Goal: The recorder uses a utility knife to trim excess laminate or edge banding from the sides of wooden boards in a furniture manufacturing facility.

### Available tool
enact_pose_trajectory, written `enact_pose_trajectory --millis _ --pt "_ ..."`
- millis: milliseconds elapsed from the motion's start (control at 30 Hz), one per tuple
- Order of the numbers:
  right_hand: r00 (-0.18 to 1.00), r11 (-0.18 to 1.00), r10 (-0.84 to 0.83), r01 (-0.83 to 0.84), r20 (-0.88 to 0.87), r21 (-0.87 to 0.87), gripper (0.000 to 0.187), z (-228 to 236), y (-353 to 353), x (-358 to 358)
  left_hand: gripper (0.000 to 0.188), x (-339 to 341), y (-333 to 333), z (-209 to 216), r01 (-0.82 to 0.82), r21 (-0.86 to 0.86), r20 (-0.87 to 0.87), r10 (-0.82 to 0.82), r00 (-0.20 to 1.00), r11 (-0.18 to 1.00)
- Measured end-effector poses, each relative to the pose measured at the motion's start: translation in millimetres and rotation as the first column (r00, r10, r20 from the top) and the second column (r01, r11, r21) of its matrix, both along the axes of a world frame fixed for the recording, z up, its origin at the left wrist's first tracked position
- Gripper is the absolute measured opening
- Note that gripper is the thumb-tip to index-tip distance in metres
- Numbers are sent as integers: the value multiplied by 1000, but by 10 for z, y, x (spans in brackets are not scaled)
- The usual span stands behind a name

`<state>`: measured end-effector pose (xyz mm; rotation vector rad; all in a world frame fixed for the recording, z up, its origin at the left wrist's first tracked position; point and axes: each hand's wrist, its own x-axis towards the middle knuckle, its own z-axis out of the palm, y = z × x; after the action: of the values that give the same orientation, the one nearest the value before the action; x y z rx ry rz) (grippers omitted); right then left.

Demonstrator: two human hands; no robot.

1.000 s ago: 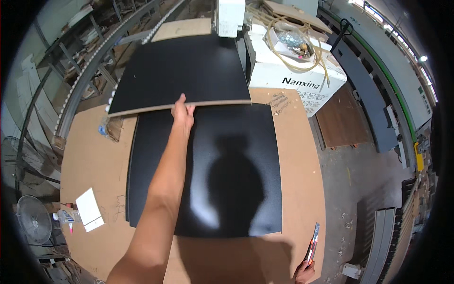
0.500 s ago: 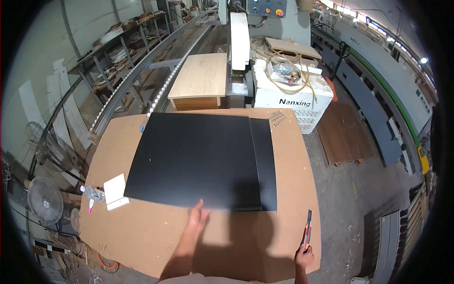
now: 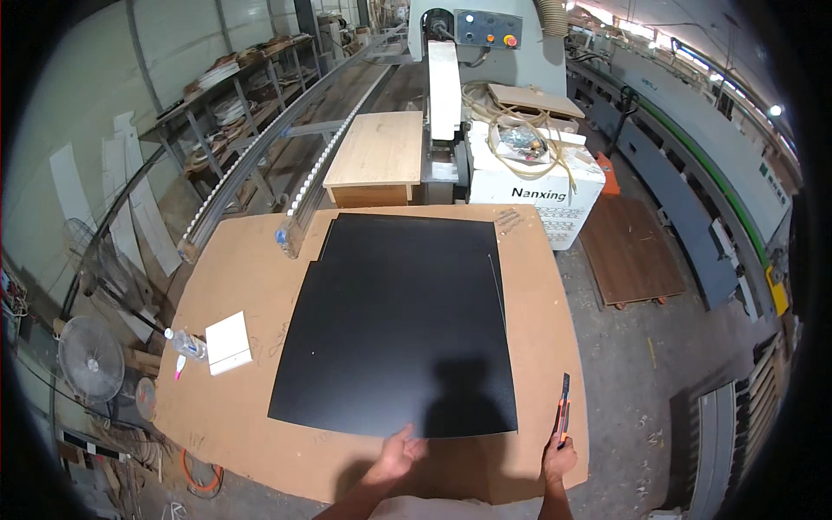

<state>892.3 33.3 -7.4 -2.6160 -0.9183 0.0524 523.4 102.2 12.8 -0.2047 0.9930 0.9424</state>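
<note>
Since the view half a second earlier, the upper black panel (image 3: 390, 338) has been shifted rightward and nearer the person, so that the lower black panel (image 3: 416, 224) is now left showing mainly at the far edge; the side overlap is judged closer, the far edges uneven. At the near edge, the left hand (image 3: 400, 455) is placed with its thumb at the rim; whether the panel is pinched beneath by the fingers cannot be told. Farther right, an orange-and-black utility knife (image 3: 563, 414) is firmly enclosed by the right hand (image 3: 560, 457), its tip pointed away.

On the brown tabletop (image 3: 221, 260), from the left, a pink-and-white marker (image 3: 179, 367), a clear bottle (image 3: 189, 346) and a white board piece (image 3: 229, 344) are seen, the panels being placed mid-table. Beyond, from the left, a round fan (image 3: 91, 358), roller rails (image 3: 321, 169), a pale wooden board (image 3: 377, 147), a control panel (image 3: 488, 29), a white cabinet (image 3: 533, 191) and a long grey machine (image 3: 680, 191) are arranged.
</note>
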Motion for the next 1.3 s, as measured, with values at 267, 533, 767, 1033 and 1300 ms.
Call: enact_pose_trajectory --millis 267,533,767,1033,1300 --pt "993 992 42 -55 106 118 34 -163 -26 29 23 -163 961 23 59 169 -91 -44 995 984" --pt "856 872 210 55 -473 486 44 174 869 534 25 -765 1175 16 575 411 -637 -228 736 707" --pt "835 940 182 8 -520 342 40 -119 2131 1050 67 -2638 2641 -231 375 303 -934 350 -64 876" --pt "663 867 499 -377 -558 327 39 22 3230 138 73 -2511 2922 -329 488 -10 -992 53 -116 873" --pt "787 924 367 -250 -496 288 51 -62 3954 -890 60 -2509 2916 -218 461 23 -995 66 -76 887"
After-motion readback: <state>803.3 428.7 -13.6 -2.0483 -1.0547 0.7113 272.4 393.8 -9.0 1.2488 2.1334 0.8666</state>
